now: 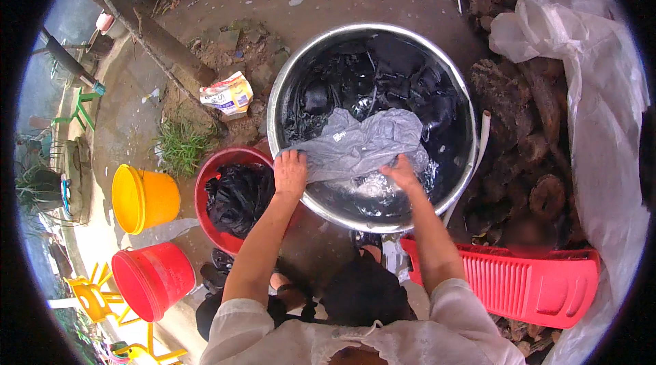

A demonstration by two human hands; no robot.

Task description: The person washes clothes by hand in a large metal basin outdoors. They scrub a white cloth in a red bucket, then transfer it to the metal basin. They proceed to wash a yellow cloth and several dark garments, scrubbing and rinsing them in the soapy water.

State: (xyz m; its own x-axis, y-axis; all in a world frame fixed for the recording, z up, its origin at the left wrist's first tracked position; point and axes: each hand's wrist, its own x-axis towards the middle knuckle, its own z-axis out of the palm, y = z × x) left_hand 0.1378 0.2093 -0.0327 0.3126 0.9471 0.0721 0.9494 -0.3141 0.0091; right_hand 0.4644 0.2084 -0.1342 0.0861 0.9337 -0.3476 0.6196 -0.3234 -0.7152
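A wide metal basin [283, 75] stands on the ground before me, holding water and dark, soaked fabric [410, 73]. Across its near half lies a wet grey garment [359, 145] with a small white print. At the basin's left rim, my left hand [291, 173] grips one end of this garment. My right hand [402, 173] has its fingers on the garment's lower right edge, inside the basin; whether they pinch the cloth is hard to see. Just left of the basin, a red tub [202, 175] contains wet black fabric [241, 201].
A yellow bucket [154, 201] and a red bucket [164, 275] stand at the left. On the right lies a red plastic washboard [512, 278] beside stacked logs [533, 150] and plastic sheeting [594, 109]. A printed packet [228, 94] rests near a tree trunk [169, 42]. A pale hose [483, 134] runs along the basin.
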